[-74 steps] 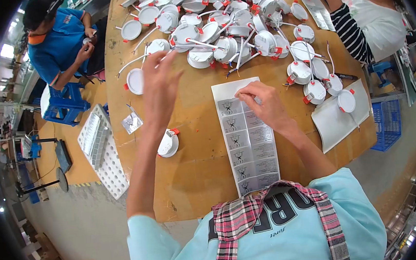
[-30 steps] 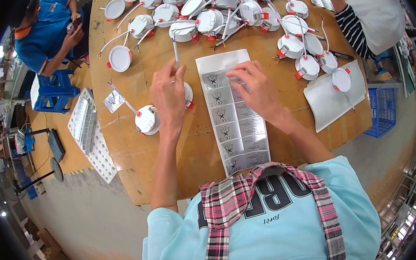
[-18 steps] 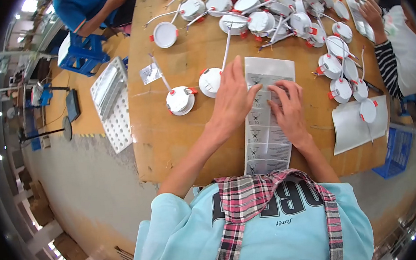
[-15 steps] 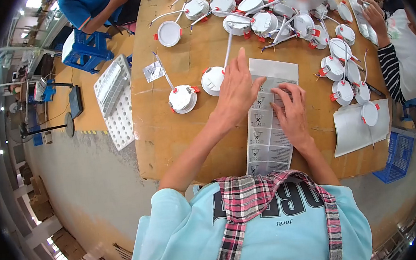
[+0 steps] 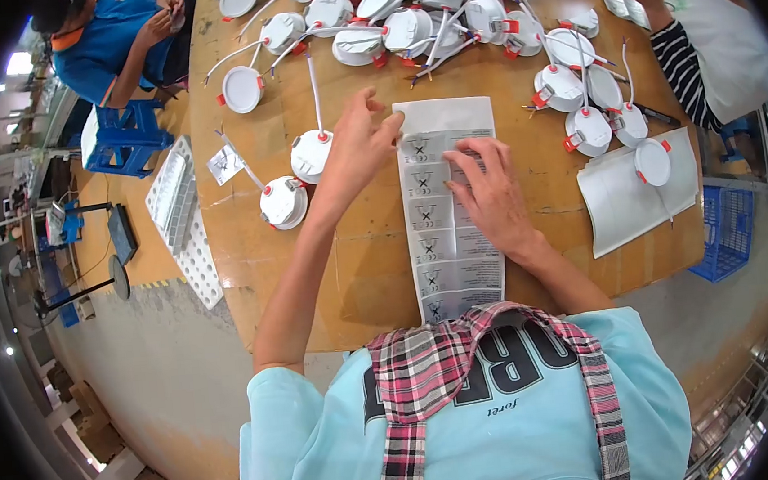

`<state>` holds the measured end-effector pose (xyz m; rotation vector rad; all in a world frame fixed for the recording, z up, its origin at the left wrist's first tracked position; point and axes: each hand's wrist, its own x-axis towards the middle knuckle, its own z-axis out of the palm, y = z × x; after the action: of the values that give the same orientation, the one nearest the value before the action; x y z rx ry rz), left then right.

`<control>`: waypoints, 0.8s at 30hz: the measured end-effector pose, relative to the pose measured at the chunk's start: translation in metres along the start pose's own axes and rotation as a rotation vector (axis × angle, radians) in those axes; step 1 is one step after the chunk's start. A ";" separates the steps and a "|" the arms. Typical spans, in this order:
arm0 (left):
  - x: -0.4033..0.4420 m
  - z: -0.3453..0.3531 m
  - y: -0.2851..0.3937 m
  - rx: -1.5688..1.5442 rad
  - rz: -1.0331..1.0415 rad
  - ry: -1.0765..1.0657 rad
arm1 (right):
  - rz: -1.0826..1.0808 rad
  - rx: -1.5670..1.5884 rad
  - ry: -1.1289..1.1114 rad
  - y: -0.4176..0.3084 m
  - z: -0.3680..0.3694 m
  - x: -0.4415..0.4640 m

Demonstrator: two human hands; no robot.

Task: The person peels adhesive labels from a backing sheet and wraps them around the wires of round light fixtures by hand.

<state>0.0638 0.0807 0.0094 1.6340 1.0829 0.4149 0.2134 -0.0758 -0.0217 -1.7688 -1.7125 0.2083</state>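
A long sheet of printed labels (image 5: pixel 427 209) lies on the table in front of me, its top strip blank. My right hand (image 5: pixel 491 191) rests over the sheet's right half, fingers bent and thumb apart from the index finger, with nothing visible between them. At the sheet's upper left edge is my left hand (image 5: pixel 358 143), raised, its fingers loosely bent and thumb pointing toward the sheet. Just left of that hand sits a round white downlight (image 5: pixel 312 155) with red clips, its cable pointing up. Another downlight (image 5: pixel 283 203) lies nearer me, farther left.
Several downlights (image 5: pixel 408 29) with cables are heaped at the far side, more (image 5: pixel 587 129) to the right. A white sheet stack (image 5: pixel 612 208) bears one downlight (image 5: pixel 652 162). A small silvery label piece (image 5: pixel 225 165) lies left. Two people sit across, beyond the table (image 5: pixel 360 278).
The view has shifted, so the table appears farther left. My left hand has turned from flat, stretched fingers to bent ones near the sheet's edge. My right hand stays over the sheet.
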 end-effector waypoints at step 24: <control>0.034 0.011 0.013 0.660 0.259 -0.234 | -0.082 -0.023 0.087 0.006 0.004 -0.008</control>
<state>0.0949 0.1019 0.0084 2.3529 0.8760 0.0142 0.2147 -0.0810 -0.0304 -1.6947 -1.7270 0.0755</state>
